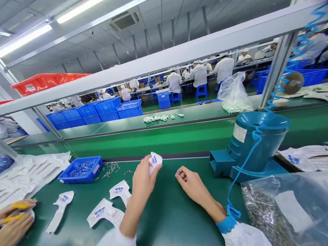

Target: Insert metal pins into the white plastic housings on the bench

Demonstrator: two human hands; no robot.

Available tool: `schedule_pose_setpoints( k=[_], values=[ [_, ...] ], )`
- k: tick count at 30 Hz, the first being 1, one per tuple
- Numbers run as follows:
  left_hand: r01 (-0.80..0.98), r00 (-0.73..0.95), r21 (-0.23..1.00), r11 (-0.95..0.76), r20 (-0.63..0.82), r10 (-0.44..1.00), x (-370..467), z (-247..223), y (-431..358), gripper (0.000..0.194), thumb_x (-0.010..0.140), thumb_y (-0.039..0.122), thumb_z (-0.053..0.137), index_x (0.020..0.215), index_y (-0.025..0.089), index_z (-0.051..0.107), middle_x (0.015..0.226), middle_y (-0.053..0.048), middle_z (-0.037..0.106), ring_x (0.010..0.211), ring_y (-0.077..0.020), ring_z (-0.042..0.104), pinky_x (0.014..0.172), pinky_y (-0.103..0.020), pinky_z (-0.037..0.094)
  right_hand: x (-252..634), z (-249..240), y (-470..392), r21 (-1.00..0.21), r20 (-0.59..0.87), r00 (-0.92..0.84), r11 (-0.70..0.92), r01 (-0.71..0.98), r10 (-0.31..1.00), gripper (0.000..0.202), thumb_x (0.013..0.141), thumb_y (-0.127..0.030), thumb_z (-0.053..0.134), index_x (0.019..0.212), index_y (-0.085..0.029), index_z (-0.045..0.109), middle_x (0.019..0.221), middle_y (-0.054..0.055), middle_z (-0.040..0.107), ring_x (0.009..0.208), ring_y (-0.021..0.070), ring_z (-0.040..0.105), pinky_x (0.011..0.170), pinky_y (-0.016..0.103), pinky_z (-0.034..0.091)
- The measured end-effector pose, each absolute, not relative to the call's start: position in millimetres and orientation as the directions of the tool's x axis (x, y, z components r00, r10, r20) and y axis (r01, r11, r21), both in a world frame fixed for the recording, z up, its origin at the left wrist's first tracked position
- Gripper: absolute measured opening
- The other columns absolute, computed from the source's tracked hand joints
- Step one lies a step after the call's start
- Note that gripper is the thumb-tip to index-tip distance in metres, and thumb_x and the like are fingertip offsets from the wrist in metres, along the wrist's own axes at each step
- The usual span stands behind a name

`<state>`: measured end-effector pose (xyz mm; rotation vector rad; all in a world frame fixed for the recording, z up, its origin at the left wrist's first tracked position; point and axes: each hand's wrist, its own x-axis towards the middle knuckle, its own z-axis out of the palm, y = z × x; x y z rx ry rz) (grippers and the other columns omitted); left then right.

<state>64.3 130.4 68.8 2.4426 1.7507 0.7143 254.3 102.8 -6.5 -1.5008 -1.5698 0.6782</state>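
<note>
My left hand (143, 176) is closed on a white plastic shell piece (155, 160) with small blue parts set in it, held up above the green bench. To its right, my right hand (190, 182) is curled shut just over the bench. Whatever its fingers may hold is hidden. A blue wrist strap (227, 224) with a coiled cord sits on that wrist. Near my left forearm lie two similar white shell pieces (104, 212), partly covered by it. Another shell piece (61, 209) rests farther left. Small metal parts (110, 169) are scattered beyond.
A blue tray (96, 169) holds small blue parts. A teal machine with a bowl (257, 141) stands right, beside a clear bag of small metal parts (270, 218). At lower left, a co-worker's hands (14, 225) hold something yellow. A green conveyor belt (165, 142) runs behind.
</note>
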Motion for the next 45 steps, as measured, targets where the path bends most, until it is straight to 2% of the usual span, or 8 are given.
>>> schedule_pose_setpoints(
  k=[7,17,21,25,29,33,39,45],
  values=[
    [0.884,0.328,0.250,-0.396,0.272,0.905,158,76,288,0.037,0.096,0.040,0.058,0.125,0.017,0.056,0.121,-0.009,0.062,0.103,-0.0217,0.064,0.088,-0.042,0.055,265,-5,106,-0.810,0.217,0.080,0.134,0.571,0.973,0.017,0.093,-0.031,0.042,0.084,-0.023,0.054,0.066,-0.002,0.058,0.062,0.0157,0.054,0.060,0.027,0.034],
    [0.869,0.392,0.214,-0.447,0.254,0.884,195,54,322,0.036,0.095,0.036,0.060,0.125,0.017,0.057,0.125,-0.009,0.060,0.106,-0.0226,0.063,0.089,-0.044,0.055,266,-12,111,-0.790,0.209,0.119,0.096,0.605,0.971,0.015,0.093,-0.026,0.044,0.085,-0.023,0.056,0.069,-0.001,0.061,0.065,0.0160,0.057,0.061,0.027,0.036],
    [0.893,0.372,0.190,-0.407,0.196,0.907,149,68,282,0.037,0.095,0.040,0.059,0.125,0.017,0.058,0.125,-0.009,0.061,0.108,-0.0230,0.062,0.092,-0.045,0.053,261,-10,106,-0.801,0.235,0.095,0.137,0.583,0.967,0.018,0.093,-0.025,0.044,0.096,-0.021,0.061,0.080,0.002,0.065,0.072,0.0171,0.059,0.067,0.028,0.043],
    [0.939,0.267,0.172,-0.299,0.186,0.946,59,69,172,0.040,0.097,0.047,0.050,0.126,0.021,0.059,0.127,-0.010,0.063,0.119,-0.0266,0.059,0.101,-0.044,0.046,253,-13,99,-0.779,0.218,0.015,0.165,0.605,0.976,0.029,0.093,-0.027,0.045,0.115,-0.018,0.062,0.103,0.007,0.068,0.091,0.0202,0.063,0.083,0.033,0.047],
    [0.981,0.067,0.155,-0.116,0.288,0.955,-16,30,67,0.046,0.098,0.044,0.044,0.133,0.015,0.054,0.137,-0.017,0.056,0.136,-0.0395,0.042,0.104,-0.060,0.039,237,-17,99,-0.705,0.195,-0.086,0.200,0.680,0.977,0.038,0.096,-0.029,0.043,0.128,-0.016,0.059,0.125,0.012,0.064,0.112,0.0241,0.059,0.099,0.039,0.043],
    [0.970,0.128,0.154,-0.189,0.338,0.933,-38,-8,32,0.045,0.097,0.041,0.048,0.135,0.018,0.053,0.140,-0.014,0.056,0.141,-0.0377,0.037,0.107,-0.060,0.038,199,-13,115,-0.591,0.273,-0.239,0.358,0.722,0.932,0.042,0.097,-0.023,0.042,0.137,-0.017,0.054,0.140,0.012,0.055,0.126,0.0246,0.050,0.106,0.041,0.039],
    [0.909,0.291,0.184,-0.375,0.363,0.885,-26,-12,13,0.029,0.094,0.036,0.054,0.121,0.028,0.061,0.136,-0.008,0.060,0.134,-0.0331,0.048,0.108,-0.063,0.039,152,-1,147,-0.370,0.184,-0.281,0.331,0.868,0.942,0.026,0.096,-0.017,0.045,0.110,-0.018,0.067,0.112,0.012,0.063,0.102,0.0254,0.059,0.089,0.036,0.045],
    [0.814,0.352,0.331,-0.477,0.370,0.859,-9,-10,-9,0.029,0.092,0.039,0.059,0.120,0.032,0.062,0.136,-0.006,0.061,0.130,-0.0321,0.054,0.106,-0.059,0.044,170,4,144,-0.256,0.088,-0.267,0.281,0.925,0.960,0.019,0.095,-0.013,0.045,0.100,-0.016,0.063,0.103,0.012,0.061,0.091,0.0237,0.060,0.079,0.033,0.043]
  ],
)
